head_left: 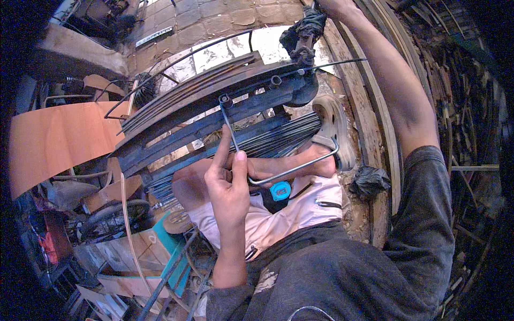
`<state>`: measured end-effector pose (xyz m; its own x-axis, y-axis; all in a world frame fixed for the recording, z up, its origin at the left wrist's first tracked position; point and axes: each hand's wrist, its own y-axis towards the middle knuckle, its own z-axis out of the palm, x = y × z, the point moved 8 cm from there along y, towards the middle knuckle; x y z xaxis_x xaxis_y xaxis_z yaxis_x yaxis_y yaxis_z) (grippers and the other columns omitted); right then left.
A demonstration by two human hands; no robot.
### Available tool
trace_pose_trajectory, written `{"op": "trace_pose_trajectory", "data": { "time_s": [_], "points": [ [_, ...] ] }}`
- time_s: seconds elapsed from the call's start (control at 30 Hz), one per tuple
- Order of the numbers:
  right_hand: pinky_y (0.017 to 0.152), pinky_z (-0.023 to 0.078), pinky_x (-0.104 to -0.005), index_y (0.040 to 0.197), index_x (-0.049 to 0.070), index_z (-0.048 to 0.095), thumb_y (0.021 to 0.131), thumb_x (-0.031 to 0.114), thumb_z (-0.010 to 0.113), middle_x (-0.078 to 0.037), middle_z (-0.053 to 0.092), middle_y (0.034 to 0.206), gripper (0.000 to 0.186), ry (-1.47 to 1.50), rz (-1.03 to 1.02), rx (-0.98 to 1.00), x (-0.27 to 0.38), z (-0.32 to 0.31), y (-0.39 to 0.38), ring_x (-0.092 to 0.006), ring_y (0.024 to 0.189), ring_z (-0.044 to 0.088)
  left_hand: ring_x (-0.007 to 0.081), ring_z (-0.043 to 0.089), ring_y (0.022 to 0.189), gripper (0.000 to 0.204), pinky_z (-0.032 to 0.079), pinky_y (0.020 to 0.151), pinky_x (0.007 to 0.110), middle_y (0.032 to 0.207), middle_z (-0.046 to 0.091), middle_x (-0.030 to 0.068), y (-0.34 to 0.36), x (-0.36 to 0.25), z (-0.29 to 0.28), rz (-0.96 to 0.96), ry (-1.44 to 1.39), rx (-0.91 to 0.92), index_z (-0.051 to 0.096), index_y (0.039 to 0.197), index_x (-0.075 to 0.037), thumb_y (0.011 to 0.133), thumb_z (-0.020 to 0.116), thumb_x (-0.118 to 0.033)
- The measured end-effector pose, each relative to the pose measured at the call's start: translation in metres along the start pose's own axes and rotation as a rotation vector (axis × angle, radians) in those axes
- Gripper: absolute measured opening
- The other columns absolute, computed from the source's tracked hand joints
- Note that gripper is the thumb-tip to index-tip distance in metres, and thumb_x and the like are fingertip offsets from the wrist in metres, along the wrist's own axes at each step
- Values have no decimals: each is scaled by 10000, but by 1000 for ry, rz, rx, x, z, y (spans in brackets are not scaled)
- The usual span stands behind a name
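Note:
My left hand (227,184) holds a thin steel rod (292,172) bent into angled sides, pinched near one corner, index finger stretched along it. The rod's upper end reaches a bolt-like peg (224,99) on a long dark metal bench (187,125). A second peg (276,80) stands farther right. A straight length of rod (342,62) sticks out past the bench's right end; whether it is the same piece, I cannot tell. My right hand (338,7) is at the top edge, partly cut off, its fingers mostly hidden, beside a post wrapped in black plastic (302,40).
A bundle of thin rods (284,134) lies under the bench, near my sandalled foot (334,131). A blue tape measure (279,191) rests at my lap. Wooden planks (369,117) run along the right. Curved orange-brown sheet (64,142) and a wheel (118,219) are at left.

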<state>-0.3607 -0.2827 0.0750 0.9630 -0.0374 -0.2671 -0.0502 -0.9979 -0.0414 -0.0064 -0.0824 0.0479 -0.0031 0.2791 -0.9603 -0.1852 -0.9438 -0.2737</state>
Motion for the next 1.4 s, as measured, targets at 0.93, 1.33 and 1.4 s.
{"op": "trace_pose_trajectory", "data": {
  "time_s": [0.93, 1.33, 1.4],
  "points": [
    [934, 453, -350, 970, 47, 636, 745, 154, 581, -132, 627, 1052, 256, -36, -82, -137, -17, 64, 21, -299, 1088, 553, 295, 411, 1286, 687, 372, 1045, 409, 1417, 370, 187, -47, 50, 136, -181, -930, 385, 255, 1401, 50, 971, 347, -478],
    [880, 432, -453, 833, 71, 611, 766, 162, 589, -120, 635, 987, 115, -153, -5, -132, -77, 59, -82, -304, 1043, 572, 320, 467, 1239, 505, 408, 1038, 396, 1386, 414, 196, -50, 41, 143, -332, -957, 394, 327, 1373, 55, 1018, 289, -303],
    [891, 414, -475, 816, 77, 609, 735, 161, 613, -124, 634, 976, 116, -158, 54, -84, -76, 54, -111, -304, 1055, 559, 330, 437, 1263, 511, 382, 1061, 405, 1405, 381, 210, -49, 39, 141, -328, -1006, 411, 323, 1374, 60, 1017, 283, -304]
  ]
}}
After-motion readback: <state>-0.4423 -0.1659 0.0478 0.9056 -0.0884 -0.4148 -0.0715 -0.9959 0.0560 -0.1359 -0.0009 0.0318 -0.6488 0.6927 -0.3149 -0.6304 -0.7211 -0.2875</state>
